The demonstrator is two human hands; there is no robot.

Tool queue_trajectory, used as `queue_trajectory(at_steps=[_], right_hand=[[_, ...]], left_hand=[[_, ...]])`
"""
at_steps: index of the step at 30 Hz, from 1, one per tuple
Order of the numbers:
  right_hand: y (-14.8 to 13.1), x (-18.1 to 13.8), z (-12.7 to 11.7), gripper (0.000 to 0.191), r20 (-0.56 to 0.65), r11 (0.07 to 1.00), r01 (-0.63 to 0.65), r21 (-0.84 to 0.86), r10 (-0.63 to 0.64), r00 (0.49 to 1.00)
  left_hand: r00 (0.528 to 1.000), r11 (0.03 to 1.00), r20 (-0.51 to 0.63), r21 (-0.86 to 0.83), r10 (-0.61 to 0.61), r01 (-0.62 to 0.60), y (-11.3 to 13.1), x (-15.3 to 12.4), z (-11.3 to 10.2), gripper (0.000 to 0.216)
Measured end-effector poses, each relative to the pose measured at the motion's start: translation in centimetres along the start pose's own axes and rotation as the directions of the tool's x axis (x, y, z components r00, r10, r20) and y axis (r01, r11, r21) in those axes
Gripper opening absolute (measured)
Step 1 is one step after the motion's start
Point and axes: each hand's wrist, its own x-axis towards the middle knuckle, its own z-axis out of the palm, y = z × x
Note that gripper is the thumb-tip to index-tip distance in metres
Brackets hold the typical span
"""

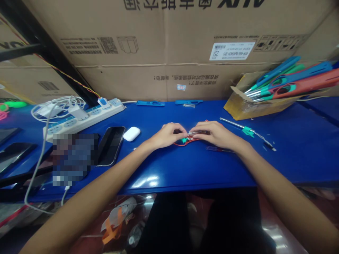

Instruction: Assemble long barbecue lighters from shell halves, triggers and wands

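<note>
At the middle of the table, an orange lighter casing (182,144) lies between my hands, partly covered by them, with a green part (183,140) in it. My left hand (168,135) is closed, thumb and fingers pinched at the casing's left end on small parts too fine to name. Over the casing's right side, my right hand (215,133) pinches a clear lighter fuel tank (198,133). Just below that hand rests another clear piece (215,149). To the right lies a metal lighter tube (233,123) with a green trigger (248,131) and thin wires.
A cardboard box (246,109) of long lighters (291,84) stands back right. Blue lighter casings (150,103) lie along the back, before a large carton (132,77). Leftward are a white earphone case (131,134), a phone (111,145) and a power strip (84,120) with cables.
</note>
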Motion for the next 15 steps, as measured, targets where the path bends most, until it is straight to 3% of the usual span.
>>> queue_trajectory(at_steps=[15], right_hand=[[-0.55,0.04,0.24,0.027,0.009,0.996,0.022,-0.083,-0.021,1.000]], left_hand=[[1.000,0.999,-0.002,-0.039,-0.025,0.025,-0.24,0.05,0.05,0.015]])
